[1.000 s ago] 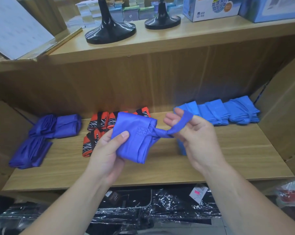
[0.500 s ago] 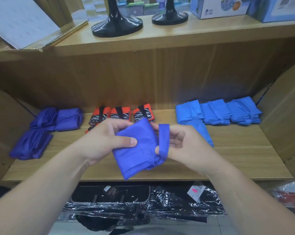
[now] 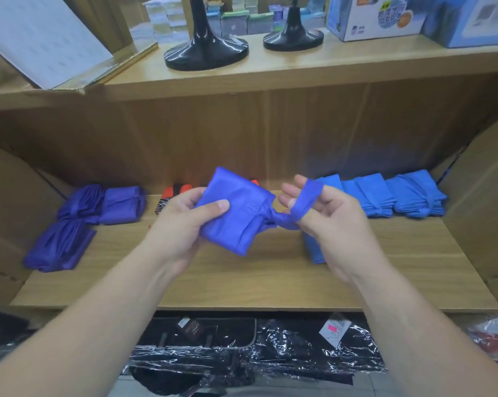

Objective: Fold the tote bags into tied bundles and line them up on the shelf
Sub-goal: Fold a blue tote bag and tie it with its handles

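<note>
A folded royal-blue tote bag point(image 3: 236, 213) hangs in the air above the wooden shelf point(image 3: 270, 285). My left hand point(image 3: 184, 222) grips its folded body, thumb on top. My right hand point(image 3: 325, 216) holds the bag's strap point(image 3: 305, 199), which loops over its fingers and twists tight where it meets the body. On the shelf lie purple bundles point(image 3: 98, 204) at the left, red-and-black bundles point(image 3: 173, 193) partly hidden behind my left hand, and light-blue bundles point(image 3: 391, 196) at the right. Another blue bag point(image 3: 313, 250) lies under my right hand.
The shelf sits in a wooden alcove with cardboard side walls point(image 3: 482, 202). On the upper shelf stand two black stand bases point(image 3: 206, 53), small boxes and a blue carton point(image 3: 376, 18). Below the shelf edge lie plastic-wrapped black items point(image 3: 242, 351).
The bag has risen and tilted. My right hand has pulled the strap out to the right and up, so the strap is now stretched and twisted at the bag's side.
</note>
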A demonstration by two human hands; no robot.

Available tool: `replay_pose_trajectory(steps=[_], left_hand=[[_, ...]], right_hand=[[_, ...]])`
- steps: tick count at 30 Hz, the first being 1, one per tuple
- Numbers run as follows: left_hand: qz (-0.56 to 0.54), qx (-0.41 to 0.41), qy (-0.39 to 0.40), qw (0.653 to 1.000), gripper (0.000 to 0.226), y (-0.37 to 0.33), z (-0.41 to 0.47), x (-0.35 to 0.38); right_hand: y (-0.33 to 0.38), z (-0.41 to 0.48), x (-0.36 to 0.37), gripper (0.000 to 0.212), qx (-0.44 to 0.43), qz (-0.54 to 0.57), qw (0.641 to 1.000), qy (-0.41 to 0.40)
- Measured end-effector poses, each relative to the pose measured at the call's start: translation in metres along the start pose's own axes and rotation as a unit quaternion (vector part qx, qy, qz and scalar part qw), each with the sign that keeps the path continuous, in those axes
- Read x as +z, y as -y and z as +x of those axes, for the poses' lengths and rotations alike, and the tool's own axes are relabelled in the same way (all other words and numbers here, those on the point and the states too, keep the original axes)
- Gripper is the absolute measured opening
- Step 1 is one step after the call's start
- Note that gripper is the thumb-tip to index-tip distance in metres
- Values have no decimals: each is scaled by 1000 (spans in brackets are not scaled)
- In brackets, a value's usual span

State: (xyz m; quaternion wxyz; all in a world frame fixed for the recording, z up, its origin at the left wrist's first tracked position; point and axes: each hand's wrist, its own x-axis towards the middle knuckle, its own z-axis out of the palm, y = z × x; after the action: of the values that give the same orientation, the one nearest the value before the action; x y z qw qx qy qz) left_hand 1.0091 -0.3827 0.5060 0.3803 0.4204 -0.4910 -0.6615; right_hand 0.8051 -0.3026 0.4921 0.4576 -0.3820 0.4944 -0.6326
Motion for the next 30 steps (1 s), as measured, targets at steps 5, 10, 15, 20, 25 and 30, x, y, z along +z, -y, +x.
replay_pose_trajectory(steps=[5,10,15,20,25,30], left_hand=[[-59,8,-122,991,13,26,-6,18],[-158,52,-187,968,11,15,-4,13],[-95,71,-165,979,9,13,-10,13],[155,118,-7,981,19,11,-10,4],[362,131,170,907,18,-13,-6,10],[338,149,70,927,46,-9,5,14]], right_hand=[[-21,0,9,5,36,-39,997,-60],[-29,-8,8,44,76,-160,981,74],[-37,-19,7,40,69,-250,952,162],[-23,-7,-13,33,-53,-218,971,-81],[-4,5,-14,51,-21,-287,927,239],[-8,11,-6,26,-113,-289,938,153]])
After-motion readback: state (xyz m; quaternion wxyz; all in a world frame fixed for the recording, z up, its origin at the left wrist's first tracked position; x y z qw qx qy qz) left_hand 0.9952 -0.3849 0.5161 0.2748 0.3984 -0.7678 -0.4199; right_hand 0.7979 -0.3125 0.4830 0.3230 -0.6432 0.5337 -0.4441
